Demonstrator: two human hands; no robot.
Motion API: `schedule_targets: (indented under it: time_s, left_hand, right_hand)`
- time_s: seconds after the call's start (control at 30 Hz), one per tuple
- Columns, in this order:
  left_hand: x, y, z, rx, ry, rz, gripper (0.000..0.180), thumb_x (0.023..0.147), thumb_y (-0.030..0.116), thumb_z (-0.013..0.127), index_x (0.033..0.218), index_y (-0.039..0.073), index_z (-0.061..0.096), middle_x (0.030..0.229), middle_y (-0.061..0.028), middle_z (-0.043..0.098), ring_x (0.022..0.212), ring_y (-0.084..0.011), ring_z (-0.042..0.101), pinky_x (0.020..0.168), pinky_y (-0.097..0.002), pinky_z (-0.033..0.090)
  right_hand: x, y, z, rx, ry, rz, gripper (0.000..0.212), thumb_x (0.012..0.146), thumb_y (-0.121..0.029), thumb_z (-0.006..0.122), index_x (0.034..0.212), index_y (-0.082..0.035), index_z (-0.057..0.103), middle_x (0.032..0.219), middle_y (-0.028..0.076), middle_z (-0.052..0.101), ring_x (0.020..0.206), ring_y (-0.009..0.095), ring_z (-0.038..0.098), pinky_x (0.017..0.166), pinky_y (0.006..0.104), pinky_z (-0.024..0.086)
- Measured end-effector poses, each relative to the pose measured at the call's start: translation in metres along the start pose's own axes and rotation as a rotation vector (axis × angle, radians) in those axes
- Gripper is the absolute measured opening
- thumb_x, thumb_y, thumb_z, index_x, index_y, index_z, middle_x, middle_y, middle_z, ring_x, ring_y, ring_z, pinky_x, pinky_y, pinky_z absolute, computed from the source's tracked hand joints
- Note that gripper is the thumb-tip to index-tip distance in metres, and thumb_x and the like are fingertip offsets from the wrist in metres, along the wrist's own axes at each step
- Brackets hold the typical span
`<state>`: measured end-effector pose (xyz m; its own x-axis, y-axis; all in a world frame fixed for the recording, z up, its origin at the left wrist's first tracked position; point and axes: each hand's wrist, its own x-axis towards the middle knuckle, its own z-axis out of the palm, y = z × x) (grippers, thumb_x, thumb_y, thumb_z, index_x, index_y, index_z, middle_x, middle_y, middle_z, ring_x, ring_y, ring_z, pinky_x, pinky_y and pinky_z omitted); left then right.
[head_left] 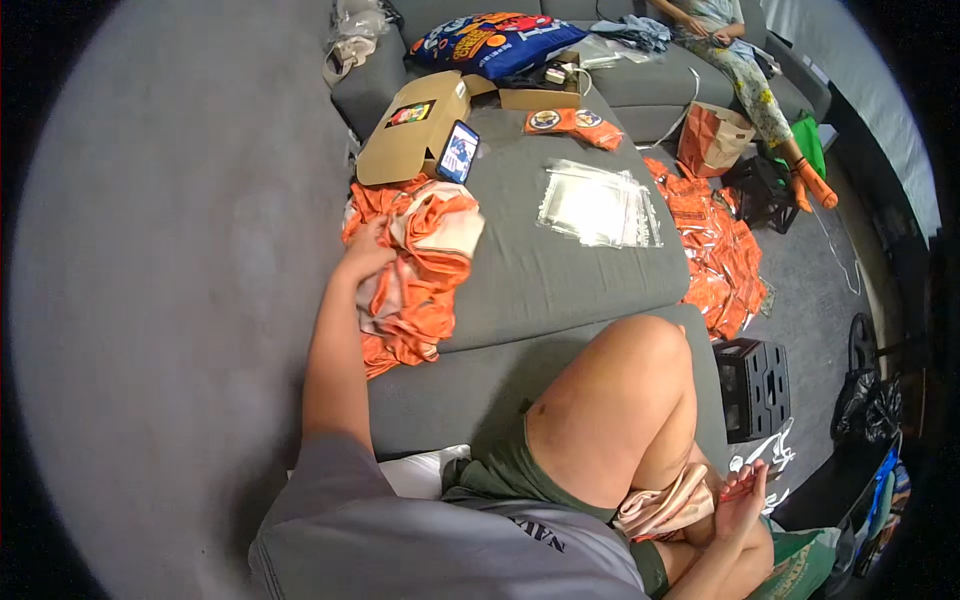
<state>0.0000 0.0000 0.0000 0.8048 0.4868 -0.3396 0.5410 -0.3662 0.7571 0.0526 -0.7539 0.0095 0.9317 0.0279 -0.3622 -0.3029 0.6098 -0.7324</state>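
Note:
My left hand [368,252] reaches into a heap of orange and white satiny cloth [425,285] on the left side of the grey sofa seat. Its fingers are closed on the folds, with their tips partly buried. Beside my bent knee, at the lower right, my right hand [738,503] is turned palm up with its fingers curled in. Whatever may lie in those fingers is too small to tell. A peach satiny cloth [668,508] lies across my lap, just left of the right hand.
Clear plastic bags [598,205] lie on the seat. Beyond are orange packets [575,125], an upright phone [458,152], a cardboard box [415,125] and a blue pillow [490,45]. Orange packages [712,245] and a black stool [752,390] are on the floor. Another person [740,70] sits at the back.

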Motion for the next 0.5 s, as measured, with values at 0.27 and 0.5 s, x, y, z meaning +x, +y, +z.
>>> schedule_targets:
  time_s: [0.27,0.5]
  left_hand:
    - [0.105,-0.033,-0.024,0.274,0.493,0.078,0.071,0.075,0.021,0.069,0.138,0.003,0.042,0.135,-0.0130,0.047,0.125,-0.0221,0.043,0.101,-0.0325,0.036]
    - [0.091,-0.124,-0.057,0.044,-0.030,0.228,0.068,0.077,0.026,0.069,0.135,0.002,0.045,0.132,-0.0135,0.049,0.119,-0.0232,0.048,0.097,-0.0328,0.039]
  right_hand:
    - [-0.018,0.010,0.001,-0.136,0.051,0.013,0.023,0.099,-0.036,0.046,0.096,-0.015,0.056,0.071,-0.001,0.052,0.059,0.011,0.049,0.050,0.0239,0.040]
    - [-0.013,0.024,0.028,-0.283,0.077,0.134,0.032,0.095,-0.043,0.051,0.089,-0.012,0.057,0.072,0.001,0.055,0.063,0.011,0.051,0.053,0.0248,0.039]
